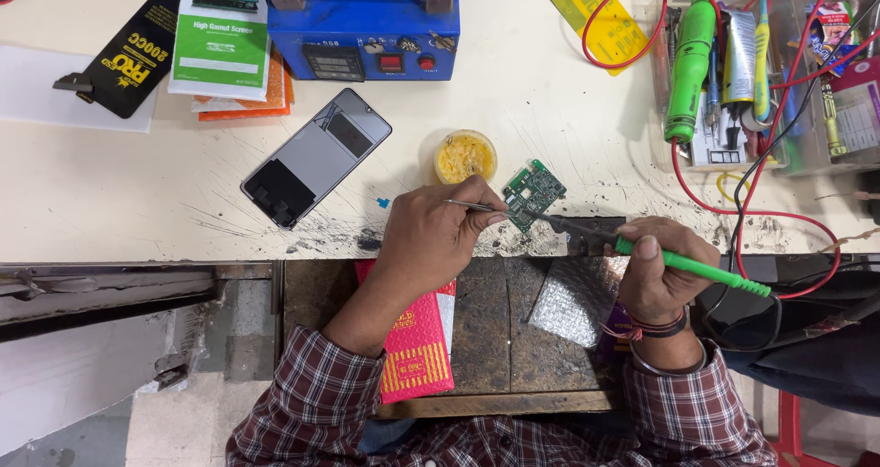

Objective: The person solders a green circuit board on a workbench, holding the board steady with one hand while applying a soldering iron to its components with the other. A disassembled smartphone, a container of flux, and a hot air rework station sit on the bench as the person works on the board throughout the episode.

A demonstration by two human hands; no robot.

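Right hand holds soldering iron lengthwise, tip toward circuit board.

Blue bench machine at top centre of white worktable. Opened phone lying face-down, tilted, left of small round tub of yellow paste. Green-and-white box over orange packets, black tag beside. Clear organiser of tools at right, red cable looping past. Red packet and bubble wrap below table edge.
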